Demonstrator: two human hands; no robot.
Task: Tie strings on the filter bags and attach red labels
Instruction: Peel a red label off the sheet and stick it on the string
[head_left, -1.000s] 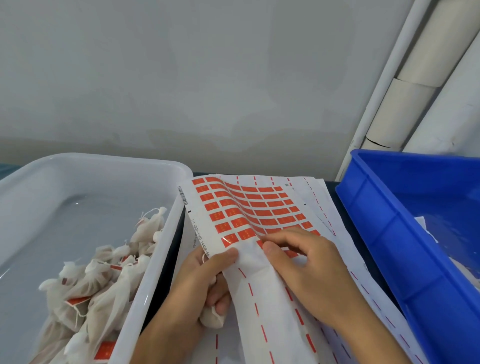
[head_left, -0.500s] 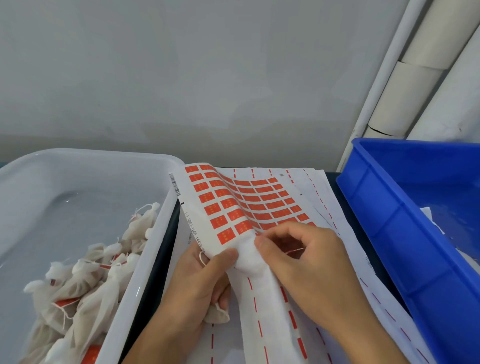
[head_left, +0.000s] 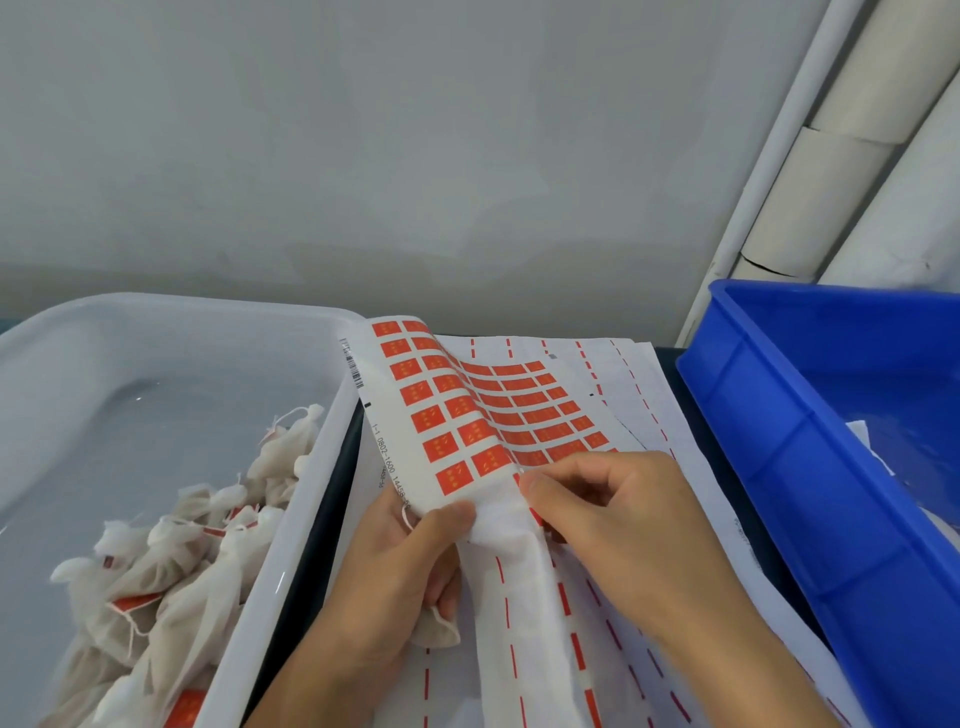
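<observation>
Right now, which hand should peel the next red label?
Right hand: its fingertips already pinch at the edge of the label sheet. The left hand is busy, thumb bending the sheet and fingers curled round a filter bag.

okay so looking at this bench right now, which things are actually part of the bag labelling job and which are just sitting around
Part of the job:
- curled white sheet of red rectangular labels, pinched by the left hand
- right hand picking at the sheet's edge
- small white mesh filter bag under the left hand
- white plastic tub of tied, labelled bags

Lying about:
- blue plastic crate
- peeled backing sheets
- white wall pipes
</observation>
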